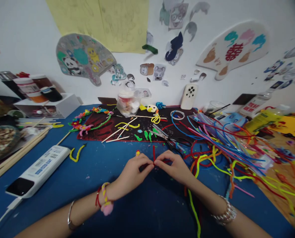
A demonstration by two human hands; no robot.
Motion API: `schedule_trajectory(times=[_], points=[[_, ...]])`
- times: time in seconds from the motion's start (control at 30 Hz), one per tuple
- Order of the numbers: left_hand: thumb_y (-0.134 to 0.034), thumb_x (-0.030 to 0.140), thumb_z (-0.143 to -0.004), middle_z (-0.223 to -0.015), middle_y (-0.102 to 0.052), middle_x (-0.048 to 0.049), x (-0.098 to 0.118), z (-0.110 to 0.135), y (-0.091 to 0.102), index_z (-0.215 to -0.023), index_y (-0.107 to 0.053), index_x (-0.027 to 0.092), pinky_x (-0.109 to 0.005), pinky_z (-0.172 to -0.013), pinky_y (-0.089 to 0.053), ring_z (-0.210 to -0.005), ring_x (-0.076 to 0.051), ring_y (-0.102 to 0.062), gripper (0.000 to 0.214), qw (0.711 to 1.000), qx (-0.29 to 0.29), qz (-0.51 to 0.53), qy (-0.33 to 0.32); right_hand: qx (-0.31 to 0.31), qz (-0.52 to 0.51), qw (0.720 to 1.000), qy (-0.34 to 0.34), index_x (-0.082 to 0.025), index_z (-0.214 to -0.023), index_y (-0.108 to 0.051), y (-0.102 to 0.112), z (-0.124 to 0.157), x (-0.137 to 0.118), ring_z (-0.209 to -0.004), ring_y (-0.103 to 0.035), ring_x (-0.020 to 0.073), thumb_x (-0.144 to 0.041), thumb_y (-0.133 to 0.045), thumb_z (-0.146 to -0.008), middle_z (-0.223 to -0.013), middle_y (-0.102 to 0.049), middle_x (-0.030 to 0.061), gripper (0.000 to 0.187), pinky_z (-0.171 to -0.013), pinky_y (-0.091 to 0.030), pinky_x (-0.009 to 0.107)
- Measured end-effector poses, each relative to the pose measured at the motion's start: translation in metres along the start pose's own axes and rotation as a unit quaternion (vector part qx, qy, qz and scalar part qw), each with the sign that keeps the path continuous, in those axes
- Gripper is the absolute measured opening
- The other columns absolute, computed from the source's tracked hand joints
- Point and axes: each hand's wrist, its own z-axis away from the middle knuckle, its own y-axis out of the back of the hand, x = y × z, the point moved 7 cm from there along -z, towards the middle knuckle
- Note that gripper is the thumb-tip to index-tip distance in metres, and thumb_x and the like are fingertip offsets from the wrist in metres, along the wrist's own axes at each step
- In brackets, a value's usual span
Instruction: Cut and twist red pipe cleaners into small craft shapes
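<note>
My left hand (134,169) and my right hand (173,167) meet at the fingertips above a blue table mat (147,211). Both pinch a short red pipe cleaner (153,154) that stands upright between them, and its lower part is hidden by my fingers. A tiny yellow and red piece (138,153) sits just above my left fingers. Steel scissors (159,133) lie beyond my right hand, and a loose heap of multicoloured pipe cleaners (224,145) spreads to its right.
A black and red mat (98,132) holds wooden sticks, green pieces and a pipe-cleaner flower garland (88,120). A white power bank (38,168) lies at the left, with long wooden sticks (16,155) beyond it. Jars and a white speaker (189,96) stand against the stickered wall.
</note>
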Motion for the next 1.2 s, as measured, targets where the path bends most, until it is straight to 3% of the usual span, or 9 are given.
schedule_trajectory(times=[0.13,0.27,0.47,0.7,0.97,1.2], points=[[-0.054,0.031,-0.080,-0.072,-0.060,-0.0019,-0.019,-0.001,-0.012,-0.080,-0.065,0.015,-0.025,-0.065,-0.040,-0.066,-0.013,-0.052,0.019,0.966,-0.050,0.207,0.146,-0.013,-0.113,0.992,-0.054,-0.018,-0.074,-0.061,0.000,-0.004,0.010,-0.067,-0.058,0.0148,-0.034,-0.059,-0.078,-0.068,-0.063,0.0012,0.017,-0.065,-0.044,0.028],[-0.058,0.032,-0.076,-0.064,-0.058,0.0000,-0.028,0.002,-0.017,-0.075,-0.065,0.014,-0.023,-0.061,-0.039,-0.061,-0.011,-0.049,0.020,0.927,-0.029,0.303,0.219,0.007,-0.261,0.958,-0.122,-0.018,-0.088,-0.053,-0.003,-0.005,0.022,-0.057,-0.059,0.0129,-0.040,-0.060,-0.075,-0.060,-0.061,-0.0020,0.027,-0.060,-0.046,0.026],[-0.062,0.028,-0.074,-0.063,-0.059,-0.0007,-0.029,0.004,-0.016,-0.075,-0.065,0.012,-0.023,-0.061,-0.039,-0.061,-0.011,-0.050,0.016,0.904,0.016,0.358,0.234,-0.071,-0.221,0.967,-0.109,-0.016,-0.073,-0.059,-0.019,0.000,0.017,-0.059,-0.057,0.0125,-0.039,-0.066,-0.071,-0.064,-0.061,-0.0001,0.025,-0.059,-0.045,0.025],[-0.067,0.024,-0.070,-0.073,-0.066,-0.0044,-0.029,0.005,-0.020,-0.083,-0.065,0.010,-0.026,-0.068,-0.044,-0.068,-0.013,-0.058,0.019,0.875,0.020,0.420,0.241,-0.057,-0.240,0.964,-0.096,-0.016,-0.070,-0.060,-0.015,-0.002,0.012,-0.060,-0.056,0.0123,-0.037,-0.063,-0.073,-0.063,-0.060,-0.0003,0.021,-0.060,-0.045,0.025],[-0.070,0.015,-0.065,-0.074,-0.065,-0.0015,-0.030,0.004,-0.018,-0.085,-0.063,0.013,-0.025,-0.070,-0.045,-0.070,-0.012,-0.059,0.022,0.882,0.028,0.416,0.220,-0.070,-0.301,0.942,-0.133,-0.017,-0.075,-0.060,-0.021,0.000,0.015,-0.060,-0.058,0.0117,-0.034,-0.071,-0.064,-0.067,-0.062,-0.0017,0.023,-0.062,-0.047,0.026],[-0.065,0.019,-0.070,-0.072,-0.064,-0.0020,-0.026,0.002,-0.017,-0.082,-0.062,0.012,-0.024,-0.065,-0.044,-0.066,-0.011,-0.057,0.013,0.903,0.023,0.379,0.203,-0.089,-0.361,0.915,-0.156,-0.016,-0.076,-0.058,-0.027,0.001,0.015,-0.064,-0.061,0.0111,-0.030,-0.071,-0.064,-0.069,-0.063,-0.0017,0.022,-0.066,-0.049,0.026]])
